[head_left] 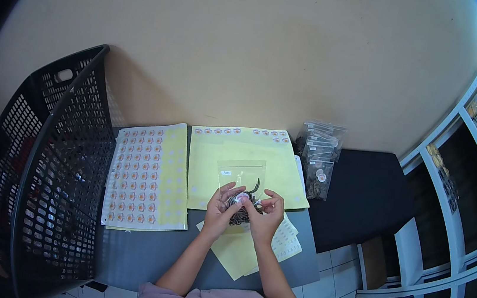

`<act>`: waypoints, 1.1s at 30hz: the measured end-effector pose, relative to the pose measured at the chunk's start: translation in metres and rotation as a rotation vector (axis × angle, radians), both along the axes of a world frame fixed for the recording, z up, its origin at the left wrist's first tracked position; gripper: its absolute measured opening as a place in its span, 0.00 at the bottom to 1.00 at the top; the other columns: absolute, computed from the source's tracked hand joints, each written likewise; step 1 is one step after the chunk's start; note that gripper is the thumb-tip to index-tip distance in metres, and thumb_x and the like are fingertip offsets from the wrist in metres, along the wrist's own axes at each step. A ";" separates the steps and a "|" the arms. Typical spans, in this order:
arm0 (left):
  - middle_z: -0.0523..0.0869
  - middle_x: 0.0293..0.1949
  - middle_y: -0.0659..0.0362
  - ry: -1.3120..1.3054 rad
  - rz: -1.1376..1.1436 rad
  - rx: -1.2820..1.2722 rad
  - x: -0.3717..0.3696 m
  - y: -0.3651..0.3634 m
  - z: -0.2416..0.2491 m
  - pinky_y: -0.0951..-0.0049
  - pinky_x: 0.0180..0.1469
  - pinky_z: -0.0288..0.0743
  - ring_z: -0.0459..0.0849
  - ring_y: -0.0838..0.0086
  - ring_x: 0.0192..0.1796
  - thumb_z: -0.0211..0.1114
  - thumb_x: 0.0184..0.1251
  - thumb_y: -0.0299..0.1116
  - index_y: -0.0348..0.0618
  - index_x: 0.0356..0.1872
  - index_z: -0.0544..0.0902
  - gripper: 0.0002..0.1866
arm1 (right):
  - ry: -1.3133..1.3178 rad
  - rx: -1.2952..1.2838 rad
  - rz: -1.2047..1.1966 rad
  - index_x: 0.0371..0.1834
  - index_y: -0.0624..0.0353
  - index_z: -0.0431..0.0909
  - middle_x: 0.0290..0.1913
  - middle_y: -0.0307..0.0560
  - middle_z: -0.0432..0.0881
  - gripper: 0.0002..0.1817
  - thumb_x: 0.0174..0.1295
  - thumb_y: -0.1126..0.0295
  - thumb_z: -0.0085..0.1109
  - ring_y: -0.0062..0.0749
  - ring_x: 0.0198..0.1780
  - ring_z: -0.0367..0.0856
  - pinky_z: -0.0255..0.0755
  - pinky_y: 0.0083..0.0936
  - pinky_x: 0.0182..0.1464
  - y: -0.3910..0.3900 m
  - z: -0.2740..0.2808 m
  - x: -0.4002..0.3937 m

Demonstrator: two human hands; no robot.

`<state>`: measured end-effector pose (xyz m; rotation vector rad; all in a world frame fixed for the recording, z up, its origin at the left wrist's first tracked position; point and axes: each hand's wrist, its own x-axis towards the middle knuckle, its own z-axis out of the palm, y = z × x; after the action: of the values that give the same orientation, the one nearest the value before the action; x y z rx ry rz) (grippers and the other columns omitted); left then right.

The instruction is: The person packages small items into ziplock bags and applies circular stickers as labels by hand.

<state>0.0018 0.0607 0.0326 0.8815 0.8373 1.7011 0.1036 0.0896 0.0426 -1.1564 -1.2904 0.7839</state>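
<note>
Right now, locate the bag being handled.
In the head view, the clear bag is mid-picture between the left hand and right hand, left of the stacked bags.

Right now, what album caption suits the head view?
Bare left hand and right hand hold a clear plastic bag of dark pieces.

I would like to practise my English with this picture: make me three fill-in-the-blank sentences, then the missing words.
1. The left hand and the right hand touch a clear bag bearing a small ____ label.
2. The large black basket stands to the ____ of the sticker sheets.
3. The floor is laid with pale ____.

Missing words: white; left; tiles.
</note>
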 end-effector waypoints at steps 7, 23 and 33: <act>0.72 0.51 0.49 0.049 -0.032 -0.037 0.008 -0.004 0.003 0.73 0.54 0.69 0.73 0.69 0.52 0.52 0.50 0.14 0.35 0.56 0.61 0.27 | 0.125 -0.243 0.104 0.42 0.63 0.64 0.43 0.47 0.71 0.30 0.37 0.72 0.72 0.22 0.28 0.75 0.68 0.16 0.26 -0.009 0.006 0.014; 0.73 0.50 0.49 0.067 -0.101 -0.024 0.032 -0.003 0.019 0.70 0.55 0.68 0.74 0.67 0.52 0.57 0.46 0.15 0.35 0.52 0.63 0.27 | 0.181 -0.079 0.195 0.52 0.64 0.60 0.43 0.45 0.69 0.35 0.40 0.72 0.70 0.16 0.29 0.71 0.67 0.15 0.30 -0.007 0.002 0.058; 0.62 0.59 0.47 0.261 -0.049 0.037 0.063 -0.009 0.030 0.64 0.60 0.60 0.65 0.62 0.60 0.61 0.48 0.18 0.38 0.59 0.56 0.35 | 0.327 -0.242 0.735 0.50 0.64 0.67 0.45 0.44 0.74 0.22 0.50 0.78 0.61 0.22 0.44 0.74 0.70 0.17 0.43 -0.002 -0.011 0.113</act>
<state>0.0648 0.0512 0.0629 1.1581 0.9507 1.5841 0.2166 0.0879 0.0319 -0.6702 -1.3638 1.6316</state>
